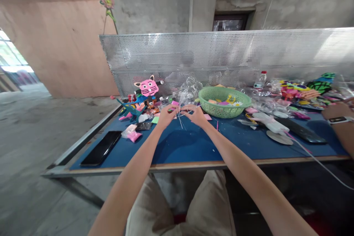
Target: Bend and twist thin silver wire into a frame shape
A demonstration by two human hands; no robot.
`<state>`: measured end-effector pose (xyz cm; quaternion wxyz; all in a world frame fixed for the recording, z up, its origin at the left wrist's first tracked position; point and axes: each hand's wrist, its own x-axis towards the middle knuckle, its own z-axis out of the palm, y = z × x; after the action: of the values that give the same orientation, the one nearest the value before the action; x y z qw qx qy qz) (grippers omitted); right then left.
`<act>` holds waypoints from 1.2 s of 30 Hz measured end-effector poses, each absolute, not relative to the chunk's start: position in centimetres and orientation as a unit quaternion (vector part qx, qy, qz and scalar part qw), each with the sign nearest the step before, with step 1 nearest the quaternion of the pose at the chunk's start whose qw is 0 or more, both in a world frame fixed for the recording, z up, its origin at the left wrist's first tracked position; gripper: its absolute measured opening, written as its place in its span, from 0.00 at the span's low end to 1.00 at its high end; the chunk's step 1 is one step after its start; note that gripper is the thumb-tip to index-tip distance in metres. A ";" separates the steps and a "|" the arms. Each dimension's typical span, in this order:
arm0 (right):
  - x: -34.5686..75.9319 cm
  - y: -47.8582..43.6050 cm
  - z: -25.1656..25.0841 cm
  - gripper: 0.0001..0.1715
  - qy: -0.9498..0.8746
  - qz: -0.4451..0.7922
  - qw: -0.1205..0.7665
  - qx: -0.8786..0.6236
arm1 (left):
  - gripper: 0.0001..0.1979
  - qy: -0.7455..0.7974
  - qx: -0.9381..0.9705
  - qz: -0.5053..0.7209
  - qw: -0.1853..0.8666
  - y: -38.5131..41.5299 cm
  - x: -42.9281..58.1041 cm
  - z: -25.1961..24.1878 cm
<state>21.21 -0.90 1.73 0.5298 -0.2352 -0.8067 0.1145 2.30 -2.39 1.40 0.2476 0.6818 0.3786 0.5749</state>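
Both my arms reach out over a blue table (177, 147). My left hand (166, 115) and my right hand (195, 113) meet at the table's middle, fingers pinched together on thin white strands (180, 117) that hang down between them. A green plastic basket (224, 101) with small coloured pieces stands just right of my right hand. Small craft bits lie just beyond my hands.
A black phone (101, 148) lies at the left front. A pink cat figure (149, 87) and foam toys stand at the back left. White glue gun (272, 125) with cable, clear bags and a bottle (260, 79) lie right. Another person's arm with a watch (339, 120) enters at right. A perforated metal screen (221, 55) backs the table.
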 end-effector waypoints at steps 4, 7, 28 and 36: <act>21.2 -0.8 1.7 0.11 -0.806 0.128 0.527 -0.236 | 0.16 0.380 0.692 0.575 0.213 -2.6 2.4 1.7; 21.1 -0.8 1.7 0.11 -0.800 0.132 0.535 -0.238 | 0.14 0.381 0.690 0.584 0.193 -2.8 2.5 1.9; 20.2 -1.1 1.4 0.12 -0.776 0.133 0.555 -0.267 | 0.11 0.379 0.710 0.579 0.129 -3.2 2.6 2.4; 20.1 -0.8 1.1 0.12 -0.772 0.127 0.559 -0.276 | 0.12 0.375 0.712 0.583 0.110 -3.2 2.5 2.4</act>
<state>20.11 -0.78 1.08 0.5588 -0.2763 -0.7716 0.1268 2.52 -3.18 2.37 0.1097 0.7123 0.3754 0.5828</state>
